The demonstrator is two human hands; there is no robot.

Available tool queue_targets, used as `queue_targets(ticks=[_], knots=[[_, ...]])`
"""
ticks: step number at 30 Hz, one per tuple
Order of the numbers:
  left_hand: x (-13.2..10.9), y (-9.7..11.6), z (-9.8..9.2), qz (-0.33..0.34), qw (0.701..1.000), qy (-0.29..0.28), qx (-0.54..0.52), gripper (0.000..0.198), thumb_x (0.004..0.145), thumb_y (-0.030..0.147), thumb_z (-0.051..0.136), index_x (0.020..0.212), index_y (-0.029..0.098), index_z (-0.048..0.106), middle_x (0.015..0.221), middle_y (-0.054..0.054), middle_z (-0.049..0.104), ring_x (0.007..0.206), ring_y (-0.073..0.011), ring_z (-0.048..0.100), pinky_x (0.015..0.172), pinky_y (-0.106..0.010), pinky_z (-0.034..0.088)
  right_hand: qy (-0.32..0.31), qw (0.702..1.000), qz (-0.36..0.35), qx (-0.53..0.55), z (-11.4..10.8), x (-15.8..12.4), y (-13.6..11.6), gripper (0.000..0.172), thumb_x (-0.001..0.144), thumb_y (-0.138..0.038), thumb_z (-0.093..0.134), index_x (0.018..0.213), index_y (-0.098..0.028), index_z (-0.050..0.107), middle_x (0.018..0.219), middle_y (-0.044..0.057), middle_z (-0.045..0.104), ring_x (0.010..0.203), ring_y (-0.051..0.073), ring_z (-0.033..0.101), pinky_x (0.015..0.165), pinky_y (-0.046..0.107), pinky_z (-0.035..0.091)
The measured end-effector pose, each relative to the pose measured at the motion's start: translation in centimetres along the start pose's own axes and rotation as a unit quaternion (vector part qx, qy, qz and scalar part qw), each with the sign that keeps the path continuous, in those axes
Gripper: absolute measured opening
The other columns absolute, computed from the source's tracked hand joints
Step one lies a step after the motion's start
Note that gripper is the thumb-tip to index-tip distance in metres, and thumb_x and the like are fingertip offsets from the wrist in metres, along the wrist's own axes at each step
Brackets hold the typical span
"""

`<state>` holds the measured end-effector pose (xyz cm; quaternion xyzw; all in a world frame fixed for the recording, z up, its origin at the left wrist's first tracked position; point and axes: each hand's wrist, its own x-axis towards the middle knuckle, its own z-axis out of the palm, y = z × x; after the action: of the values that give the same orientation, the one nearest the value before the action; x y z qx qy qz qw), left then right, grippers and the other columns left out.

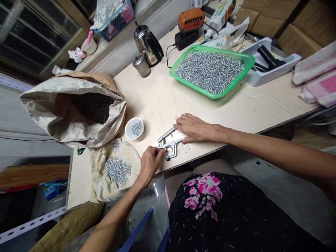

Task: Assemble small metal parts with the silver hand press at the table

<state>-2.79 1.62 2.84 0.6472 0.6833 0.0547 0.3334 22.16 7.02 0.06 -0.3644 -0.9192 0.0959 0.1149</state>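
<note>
Near the table's front edge lies a silver pair of spring-loaded pliers [172,144], its coil spring showing between the arms. My right hand [192,128] rests over the handle ends with its fingers curled round them. At the jaw end, the fingers of my left hand [151,161] are pinched together. A tiny red spot shows by those fingertips, but what they hold is too small to make out. Just beyond my left hand stands a white bowl [130,129] of small silvery metal pieces. More such pieces [118,170] lie heaped on a stained cloth [98,189] to its left.
A green basket [214,96] full of silvery pieces stands at the back right, beside a grey tray [258,79] with black parts. An open sack [52,105] with dark contents leans at the left. A kettle [143,36], metal canister [141,66] and orange battery [191,20] stand behind.
</note>
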Motion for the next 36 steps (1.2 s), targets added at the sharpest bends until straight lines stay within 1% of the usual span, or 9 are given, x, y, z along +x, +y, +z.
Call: queue_targets(ticks=[2, 3, 5, 8, 12, 19, 23, 31, 36], knots=[[-0.1, 0.6, 0.4, 0.128, 0.984, 0.081, 0.09, 0.027, 0.086, 0.043, 0.065, 0.093, 0.018, 0.071, 0.096, -0.009, 0.066, 0.091, -0.0237, 0.062, 0.079, -0.035, 0.05, 0.003, 1.0, 0.001, 0.001, 0.0, -0.1, -0.2, 0.033, 0.08, -0.039, 0.074, 0.1, -0.017, 0.06, 0.104, 0.011, 0.059, 0.096, 0.026, 0.046, 0.083, 0.038, 0.038], [0.2, 1.0, 0.7, 0.185, 0.971, 0.092, 0.117, 0.03, 0.085, 0.042, 0.066, 0.104, 0.018, 0.069, 0.11, -0.012, 0.065, 0.103, -0.0268, 0.059, 0.087, -0.039, 0.049, 0.003, 1.0, 0.005, 0.0, 0.1, -0.2, -0.3, 0.031, 0.081, -0.037, 0.073, 0.099, -0.017, 0.06, 0.103, 0.011, 0.059, 0.097, 0.026, 0.047, 0.082, 0.037, 0.038], [1.1, 1.7, 1.4, 0.276, 0.946, 0.076, 0.15, 0.048, 0.083, 0.039, 0.07, 0.124, 0.017, 0.06, 0.133, -0.015, 0.056, 0.123, -0.0316, 0.048, 0.1, -0.045, 0.045, -0.001, 1.0, 0.016, -0.002, 0.3, -0.3, -0.5, 0.031, 0.081, -0.037, 0.073, 0.101, -0.016, 0.06, 0.103, 0.011, 0.06, 0.097, 0.026, 0.047, 0.08, 0.036, 0.039], [3.1, 2.3, 2.3, 0.339, 0.924, 0.032, 0.174, 0.062, 0.086, 0.036, 0.067, 0.138, 0.013, 0.045, 0.142, -0.018, 0.048, 0.129, -0.0321, 0.042, 0.106, -0.049, 0.04, -0.015, 0.999, 0.033, -0.009, 0.4, -0.4, -0.9, 0.044, 0.077, -0.041, 0.076, 0.108, -0.014, 0.059, 0.106, 0.012, 0.06, 0.096, 0.027, 0.048, 0.077, 0.036, 0.041], [4.6, 2.7, 2.6, 0.348, 0.918, 0.002, 0.191, 0.059, 0.088, 0.034, 0.063, 0.139, 0.013, 0.043, 0.128, -0.015, 0.056, 0.113, -0.029, 0.05, 0.1, -0.047, 0.044, -0.033, 0.997, 0.064, -0.032, 0.1, 0.0, -1.6, 0.05, 0.072, -0.041, 0.08, 0.111, -0.015, 0.061, 0.105, 0.013, 0.062, 0.094, 0.028, 0.05, 0.071, 0.036, 0.042], [3.1, 3.5, 2.9, 0.323, 0.926, 0.007, 0.195, 0.024, 0.094, 0.029, 0.055, 0.112, 0.015, 0.061, 0.102, -0.01, 0.062, 0.094, -0.0255, 0.051, 0.083, -0.039, 0.047, -0.071, 0.992, 0.102, -0.015, 0.2, 0.0, -3.1, 0.007, 0.087, -0.018, 0.063, 0.092, -0.014, 0.066, 0.094, 0.011, 0.065, 0.091, 0.023, 0.056, 0.07, 0.033, 0.041], [2.6, 3.8, 3.3, 0.314, 0.927, 0.01, 0.205, 0.018, 0.096, 0.027, 0.051, 0.102, 0.017, 0.064, 0.094, -0.008, 0.062, 0.091, -0.0243, 0.051, 0.08, -0.037, 0.046, -0.067, 0.991, 0.118, 0.016, 0.7, -0.5, -3.5, 0.015, 0.092, -0.014, 0.051, 0.088, -0.015, 0.066, 0.089, 0.009, 0.067, 0.088, 0.021, 0.057, 0.068, 0.031, 0.041], [2.3, 4.3, 3.2, 0.298, 0.926, 0.012, 0.23, 0.014, 0.095, 0.025, 0.054, 0.092, 0.018, 0.065, 0.092, -0.007, 0.063, 0.093, -0.0238, 0.053, 0.08, -0.035, 0.046, -0.081, 0.987, 0.137, 0.003, 0.5, -0.4, -3.8, 0.011, 0.091, -0.016, 0.056, 0.089, -0.014, 0.067, 0.089, 0.01, 0.067, 0.086, 0.021, 0.058, 0.063, 0.03, 0.037], [2.6, 3.5, 3.4, 0.309, 0.926, 0.026, 0.217, 0.019, 0.095, 0.028, 0.054, 0.104, 0.017, 0.066, 0.1, -0.009, 0.066, 0.097, -0.0246, 0.055, 0.086, -0.037, 0.048, -0.071, 0.99, 0.122, -0.009, 0.2, -0.7, -3.9, 0.01, 0.089, -0.02, 0.062, 0.094, -0.013, 0.066, 0.097, 0.011, 0.065, 0.095, 0.023, 0.056, 0.069, 0.029, 0.038]])
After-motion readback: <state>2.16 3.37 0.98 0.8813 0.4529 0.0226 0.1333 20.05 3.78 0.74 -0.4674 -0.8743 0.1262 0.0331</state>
